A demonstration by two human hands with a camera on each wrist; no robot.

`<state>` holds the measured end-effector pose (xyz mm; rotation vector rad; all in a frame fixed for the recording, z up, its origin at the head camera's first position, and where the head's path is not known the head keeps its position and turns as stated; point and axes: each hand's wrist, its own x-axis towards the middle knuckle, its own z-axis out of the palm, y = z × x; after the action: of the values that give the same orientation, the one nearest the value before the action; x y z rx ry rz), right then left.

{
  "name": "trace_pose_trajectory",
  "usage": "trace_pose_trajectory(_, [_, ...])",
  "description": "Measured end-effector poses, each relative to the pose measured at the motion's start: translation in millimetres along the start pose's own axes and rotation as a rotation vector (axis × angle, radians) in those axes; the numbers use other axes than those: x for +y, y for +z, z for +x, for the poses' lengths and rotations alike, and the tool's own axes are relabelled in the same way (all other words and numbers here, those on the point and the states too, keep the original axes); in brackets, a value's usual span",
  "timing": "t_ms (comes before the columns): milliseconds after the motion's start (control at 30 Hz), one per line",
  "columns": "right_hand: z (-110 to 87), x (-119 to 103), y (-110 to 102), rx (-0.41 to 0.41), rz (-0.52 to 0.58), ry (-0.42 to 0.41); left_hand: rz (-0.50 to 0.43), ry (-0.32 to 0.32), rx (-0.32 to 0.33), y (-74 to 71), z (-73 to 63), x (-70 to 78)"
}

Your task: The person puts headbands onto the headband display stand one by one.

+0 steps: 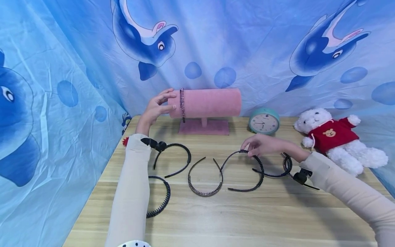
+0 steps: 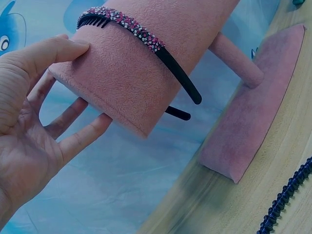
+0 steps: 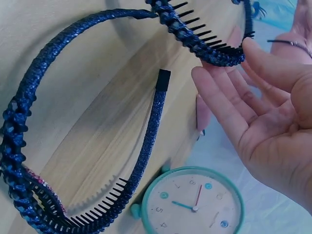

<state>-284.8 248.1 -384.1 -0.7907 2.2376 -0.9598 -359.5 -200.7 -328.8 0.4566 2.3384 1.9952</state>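
Note:
At the back of the table is a pink padded headband stand, a roll on a post and flat base. My left hand holds the roll's left end, thumb on one side and fingers on the other. Close beside the thumb, a headband with pink and silver rhinestones sits around the roll. To the right, my right hand pinches a dark, twisted headband between thumb and fingertips. Its loop reaches toward a rhinestone headband lying in the middle.
Two black headbands lie at the left, one farther back and one nearer, partly behind the left sleeve. More headbands overlap below the right wrist. A teal clock and a white teddy bear stand back right.

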Motion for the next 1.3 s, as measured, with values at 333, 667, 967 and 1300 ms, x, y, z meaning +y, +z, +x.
trace_pose_trajectory(333, [-8.1,3.6,-23.3,0.011,0.202,0.055,0.016,0.004,-0.001,-0.7,-0.6,0.4])
trace_pose_trajectory(667, [-15.9,-3.8,-37.9,0.105,0.208,0.074,0.016,0.009,-0.012,-2.7,-0.7,-1.1])
trace_pose_trajectory(967, [-12.0,-1.7,-38.0,0.163,0.253,0.056,0.025,0.01,-0.015,-2.0,-0.8,-1.7])
trace_pose_trajectory(1300, [-19.4,-6.7,-40.4,0.261,0.221,0.058,0.034,0.028,-0.019,-3.1,-1.8,-0.3])
